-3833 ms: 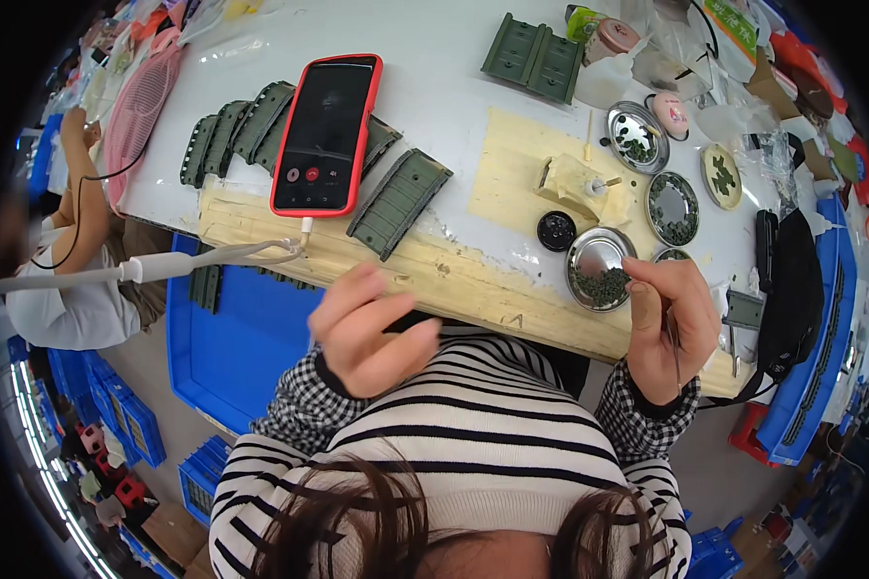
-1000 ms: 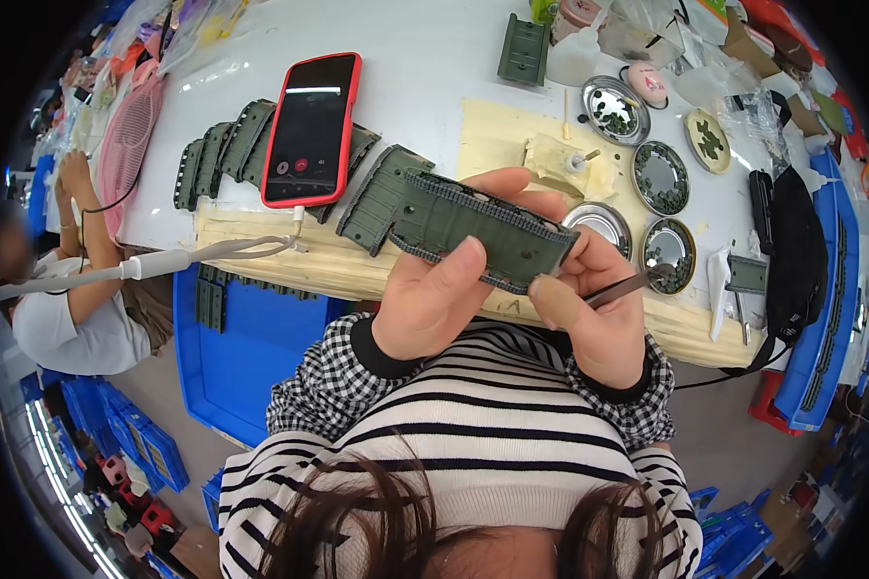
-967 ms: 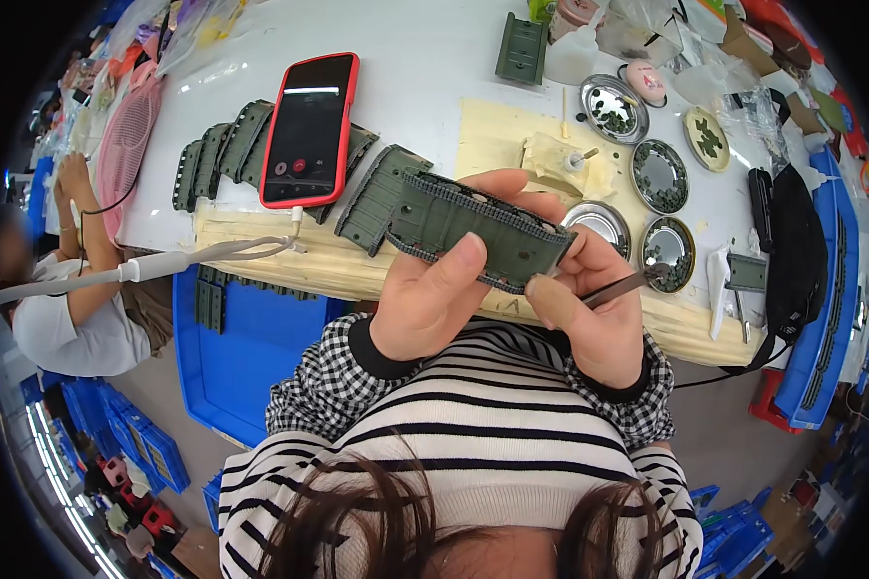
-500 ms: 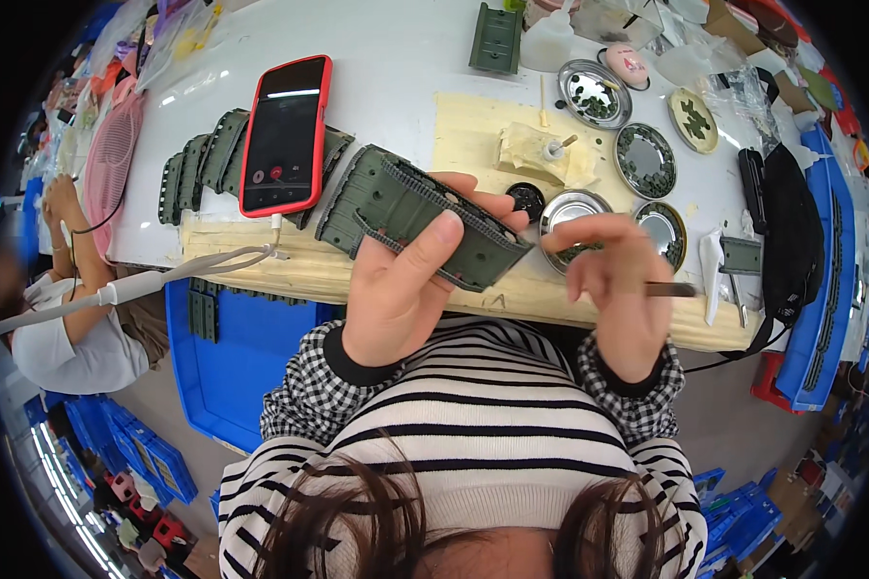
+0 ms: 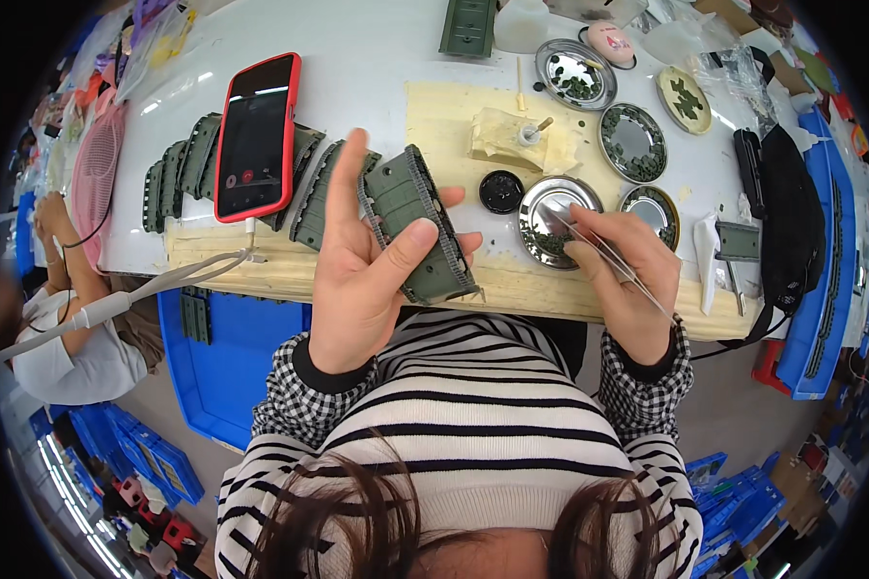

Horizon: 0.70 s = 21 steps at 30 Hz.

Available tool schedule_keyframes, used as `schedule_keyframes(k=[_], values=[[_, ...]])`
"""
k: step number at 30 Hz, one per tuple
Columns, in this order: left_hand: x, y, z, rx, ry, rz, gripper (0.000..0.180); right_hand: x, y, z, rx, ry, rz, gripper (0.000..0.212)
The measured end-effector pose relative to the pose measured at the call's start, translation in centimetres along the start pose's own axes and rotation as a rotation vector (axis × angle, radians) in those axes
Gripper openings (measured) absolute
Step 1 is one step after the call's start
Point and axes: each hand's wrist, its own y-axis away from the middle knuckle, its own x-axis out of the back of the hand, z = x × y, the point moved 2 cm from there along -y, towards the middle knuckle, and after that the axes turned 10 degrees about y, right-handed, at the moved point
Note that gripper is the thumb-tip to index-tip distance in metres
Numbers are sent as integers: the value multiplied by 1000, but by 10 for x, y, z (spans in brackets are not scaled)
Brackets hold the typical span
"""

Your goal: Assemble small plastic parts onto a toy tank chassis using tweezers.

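My left hand [image 5: 352,299] grips a dark green plastic panel [image 5: 406,207] with toothed edges, thumb across its face and index finger stretched away from it. The panel tilts over the table's near edge. In my right hand [image 5: 642,289] are thin metal tweezers [image 5: 616,259], pinched between thumb and fingers. Their tips are over a round metal dish [image 5: 553,196] that holds small green pieces; whether they grip one is too small to tell. A small black round container [image 5: 501,192] stands between the panel and the dish.
More green panels [image 5: 200,159] line up at left, partly behind a red-cased phone [image 5: 258,135] with its cable. More dishes of green bits [image 5: 632,143] stand at right. A taped block [image 5: 507,138] lies beyond. A blue tray [image 5: 227,376] sits below left, near another person's arm [image 5: 72,270].
My right hand has come down to the metal dish, its tweezers now pointing into it. My left hand has turned the panel steeper and moved it left, and its index finger has lifted away.
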Motion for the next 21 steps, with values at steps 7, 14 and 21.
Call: schedule_keyframes(k=[7,14,21], values=[[9,6,-8,59,-56,-56,28,-9,0,9,125,145,63,11],[10,7,-11,84,-56,-79,18,-14,-3,9,157,192,44,8],[11,6,-14,123,-54,-94,18,-16,-5,8,158,196,58,8]])
